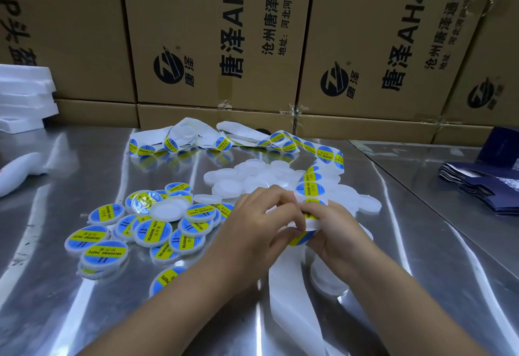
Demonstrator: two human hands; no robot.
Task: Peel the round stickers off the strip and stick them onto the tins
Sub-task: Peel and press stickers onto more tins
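Note:
Both hands meet over the middle of the steel table [421, 285]. My left hand [261, 223] and my right hand [334, 229] pinch a blue-and-yellow round sticker [302, 236] where it lies on the white backing strip [289, 299]. Which hand holds the strip and which the sticker I cannot tell. The strip with more stickers [310, 188] curls away to the back of the table [224, 142]. Several labelled tins [153, 232] lie in a heap at the left. Plain white tins [252, 175] are piled behind my hands.
Stacked cardboard boxes [219, 32] wall off the back of the table. White foam slabs [25, 97] sit at the far left, with a white object [16, 170] below them. Folded dark blue cartons [483, 184] lie at the right.

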